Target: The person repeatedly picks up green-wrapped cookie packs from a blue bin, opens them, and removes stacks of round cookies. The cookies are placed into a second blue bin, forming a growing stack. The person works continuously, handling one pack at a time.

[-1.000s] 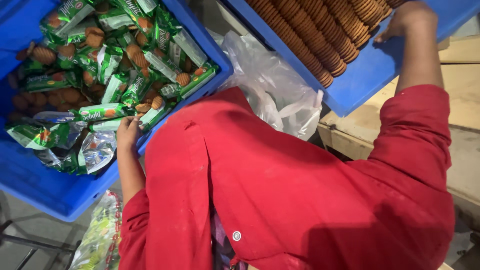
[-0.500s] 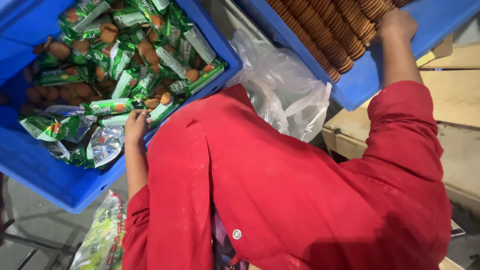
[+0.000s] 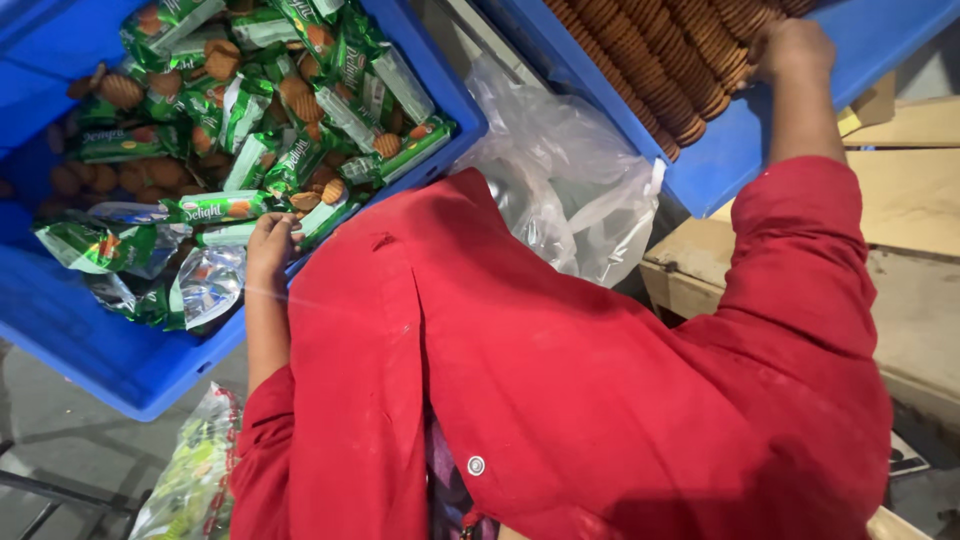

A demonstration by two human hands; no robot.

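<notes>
- Nearest you, your red sleeves (image 3: pixel 600 400) fill the lower frame and hide your lap and whatever lies under them; a crumpled green wrapper bag (image 3: pixel 190 480) hangs low at the left, partly cut off.
- Your left hand (image 3: pixel 268 245) rests on the near edge of the left blue crate (image 3: pixel 110 350), fingers curled onto a green biscuit packet (image 3: pixel 215 208). The grip is hard to read, so I cannot tell if it is pinching.
- Between the crates, a clear plastic bag (image 3: pixel 560 170) slumps, its contents unclear.
- Farther right, your right hand (image 3: pixel 795 45) curls over rows of round biscuits (image 3: pixel 650 60) in the right blue crate (image 3: pixel 760 150); its fingertips are hidden.
</notes>
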